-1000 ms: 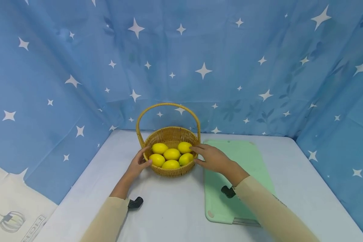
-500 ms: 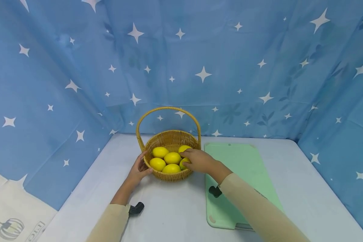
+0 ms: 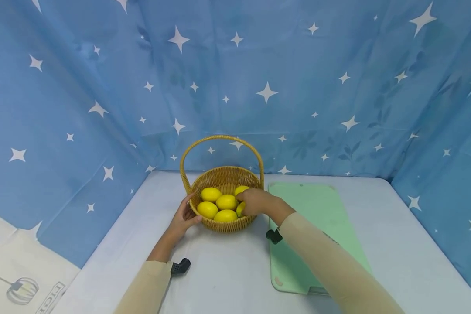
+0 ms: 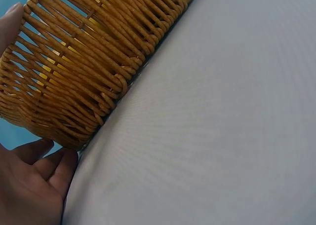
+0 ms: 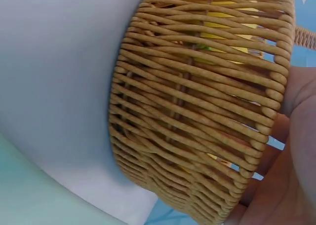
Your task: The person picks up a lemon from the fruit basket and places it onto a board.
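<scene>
A round wicker basket (image 3: 228,226) with a tall arched handle stands at the back of the table, holding several yellow lemons (image 3: 226,202). My left hand (image 3: 180,223) grips its left side, thumb at the front rim; in the left wrist view, the fingertips (image 4: 64,161) touch the woven wall. My right hand (image 3: 259,202) reaches over the right rim, fingers curled round the front-right lemon (image 3: 240,209), which is partly covered. In the right wrist view, the basket's wall (image 5: 192,101) hides most of that grasp, with fingers (image 5: 266,158) glimpsed beyond the rim.
A pale green cutting board (image 3: 306,198) lies flat to the right of the basket, under my right forearm. White cloth covers the table (image 3: 220,270). A blue curtain (image 3: 227,65) with white stars hangs close behind and along both sides.
My right hand has moved left and inward from the basket's right rim, down onto the front-right lemon, which now looks tilted. My left hand stays on the basket's left side.
</scene>
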Motion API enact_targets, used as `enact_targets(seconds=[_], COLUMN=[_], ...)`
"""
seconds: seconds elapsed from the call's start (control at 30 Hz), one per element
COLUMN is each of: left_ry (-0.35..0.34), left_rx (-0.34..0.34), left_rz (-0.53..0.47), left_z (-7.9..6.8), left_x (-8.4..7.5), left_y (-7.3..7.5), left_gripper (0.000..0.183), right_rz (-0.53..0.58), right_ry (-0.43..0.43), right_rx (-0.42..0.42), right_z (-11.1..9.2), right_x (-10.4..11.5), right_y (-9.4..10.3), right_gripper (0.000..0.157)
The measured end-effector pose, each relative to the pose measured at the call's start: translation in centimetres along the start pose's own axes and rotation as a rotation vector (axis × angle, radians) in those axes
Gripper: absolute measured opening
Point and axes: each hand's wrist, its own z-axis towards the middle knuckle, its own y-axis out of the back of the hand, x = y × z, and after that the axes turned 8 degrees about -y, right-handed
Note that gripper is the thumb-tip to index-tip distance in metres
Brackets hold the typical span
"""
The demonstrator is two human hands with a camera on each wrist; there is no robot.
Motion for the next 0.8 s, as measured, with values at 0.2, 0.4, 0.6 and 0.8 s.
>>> enact_targets(seconds=[0.2,0.4,0.6,0.8], left_ry=[0.009,-0.012,-0.011,-0.016], left_rx=[0.019,0.024,0.022,0.016], left_rz=[0.01,-0.01,-0.018,-0.016], left_z=[-0.1,-0.08,-0.15,-0.14], left_x=[-1.29,-1.3,-1.33,-1.29], left_y=[-0.21,-0.07,-0.12,-0.12], left_gripper=[0.085,0.086,0.087,0.086], right_rz=[-0.016,-0.014,0.015,0.03], right_ry=[0.01,0.023,0.029,0.064], right_rx=[0.053,0.068,0.076,0.045], right_z=[0.26,0.44,0.69,0.84], right_x=[0.06,0.05,-0.2,-0.63], right_y=[0.56,1.02,0.81,0.61], right_gripper=[0.038,0.037,0.038,0.036])
